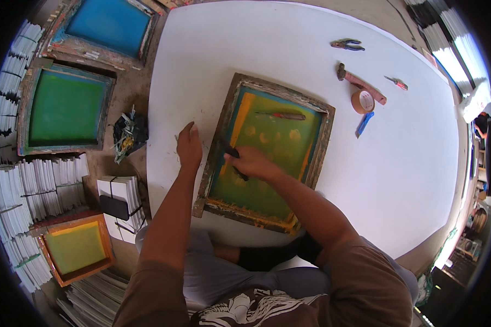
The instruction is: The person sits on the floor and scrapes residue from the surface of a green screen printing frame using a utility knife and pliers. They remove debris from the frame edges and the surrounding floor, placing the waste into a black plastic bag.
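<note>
A wooden screen-printing frame [325,125] with yellow-green mesh lies tilted on the white table. My right hand [253,162] reaches over its mesh, closed around a black-handled tool [232,152] that looks like pliers. The tool's head points at the frame's left rail; whether it grips anything there is hard to see. Just left of that rail, my left hand [189,144] is held edge-on over the table, fingers stretched out and nothing visible in them. A screwdriver [289,116] with a red and dark handle rests on the far part of the mesh.
Pliers [348,44], a hammer [365,87], a tape roll [363,102], a blue cutter [365,124] and a small screwdriver [396,83] lie on the white table [398,180]. Left on the floor are a blue screen [109,24], a green screen [65,109] and paper stacks [38,185].
</note>
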Tool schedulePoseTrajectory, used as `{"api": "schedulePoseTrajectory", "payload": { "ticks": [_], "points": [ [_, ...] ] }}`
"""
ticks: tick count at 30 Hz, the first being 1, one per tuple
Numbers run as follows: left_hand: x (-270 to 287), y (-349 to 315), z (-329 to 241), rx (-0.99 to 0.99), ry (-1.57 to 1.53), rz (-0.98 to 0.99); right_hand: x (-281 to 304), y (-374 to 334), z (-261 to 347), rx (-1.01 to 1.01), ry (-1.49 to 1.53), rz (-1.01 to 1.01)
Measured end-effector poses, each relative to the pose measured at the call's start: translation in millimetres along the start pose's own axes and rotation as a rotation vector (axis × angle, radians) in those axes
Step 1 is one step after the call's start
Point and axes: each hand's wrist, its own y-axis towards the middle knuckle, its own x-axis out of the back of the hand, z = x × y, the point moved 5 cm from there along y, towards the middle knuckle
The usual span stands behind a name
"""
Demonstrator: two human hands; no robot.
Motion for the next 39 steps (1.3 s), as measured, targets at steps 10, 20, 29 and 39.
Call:
{"api": "schedulePoseTrajectory", "payload": {
  "ticks": [10, 20, 29, 39],
  "points": [
    [79, -134, 16, 0.102, -0.508, 0.297, -95, -43, 39, 0.039, -0.206, -0.121],
    [88, -144, 32, 0.180, -0.733, 0.372, -179, -65, 42, 0.175, -0.042, -0.276],
    [102, -144, 35, 0.331, -0.757, 0.331, -155, -104, -16, 0.129, -0.150, -0.547],
    [106, -138, 47, 0.306, -0.591, 0.215, -112, -115, -64, 0.044, -0.346, -0.683]
  ]
}}
